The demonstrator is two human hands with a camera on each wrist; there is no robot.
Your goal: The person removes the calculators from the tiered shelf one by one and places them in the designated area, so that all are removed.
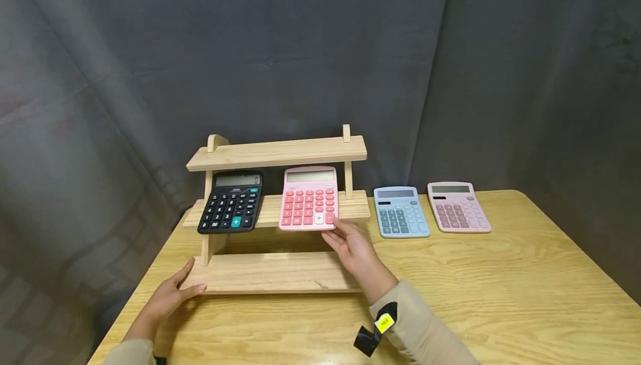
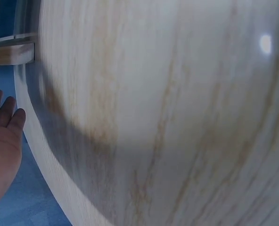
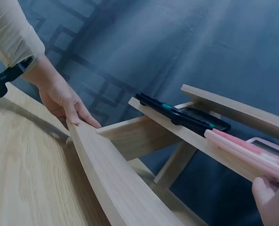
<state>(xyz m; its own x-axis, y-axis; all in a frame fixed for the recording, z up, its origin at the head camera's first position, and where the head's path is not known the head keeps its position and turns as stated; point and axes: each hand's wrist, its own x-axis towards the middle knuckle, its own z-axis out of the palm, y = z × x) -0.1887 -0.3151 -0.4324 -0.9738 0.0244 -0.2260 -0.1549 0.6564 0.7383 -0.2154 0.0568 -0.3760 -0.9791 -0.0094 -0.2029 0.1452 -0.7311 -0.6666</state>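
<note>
My right hand [image 1: 354, 247] pinches the lower right corner of a pink calculator [image 1: 309, 198], which leans on the middle tier of a wooden display rack [image 1: 280, 273]. The right wrist view has the thumb of this hand [image 3: 275, 200] by the calculator's near end. At the rack's lower left corner, my left hand [image 1: 167, 297] grips the end of the bottom board, thumb over its front edge. A black calculator [image 1: 231, 201] leans on the same middle tier, left of the pink one. In the left wrist view only part of the left hand [image 2: 5, 141] shows.
To the right of the rack, a blue calculator [image 1: 400, 212] and a pale pink calculator [image 1: 458, 207] lie side by side on the wooden table [image 1: 501, 287]. The rack's top board [image 1: 277, 152] runs above the two leaning calculators. A dark curtain [image 1: 320, 48] hangs behind.
</note>
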